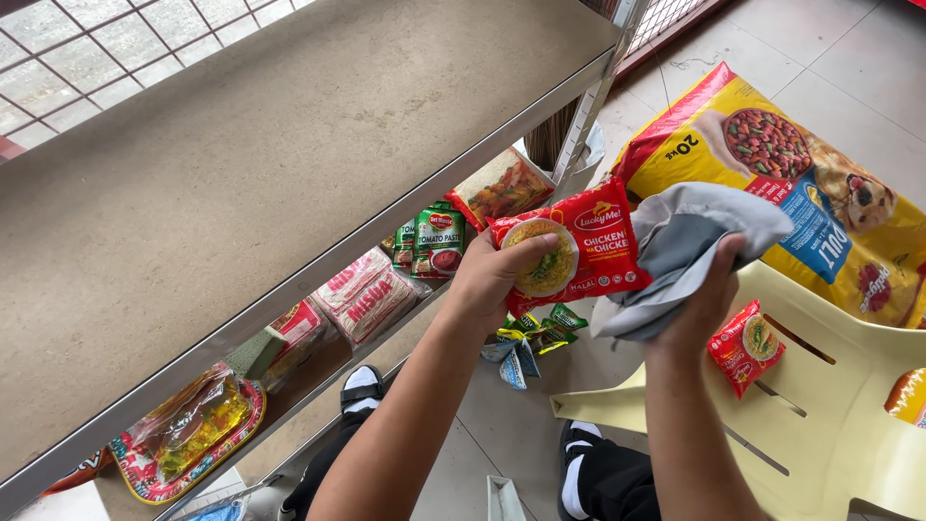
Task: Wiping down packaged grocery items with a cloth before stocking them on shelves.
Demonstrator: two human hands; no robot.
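My left hand grips a red instant noodle packet by its left end, held in the air beside the shelf. My right hand clutches a bunched grey cloth that lies against the packet's right side. Both hands are raised in front of me, above a pale yellow plastic chair.
A metal shelf rack with a bare top board fills the left. Its lower shelf holds a tomato paste pouch, noodle bags and other packets. A large yellow dog food sack leans at the right. Another red noodle packet lies on the chair; small sachets lie on the tiled floor.
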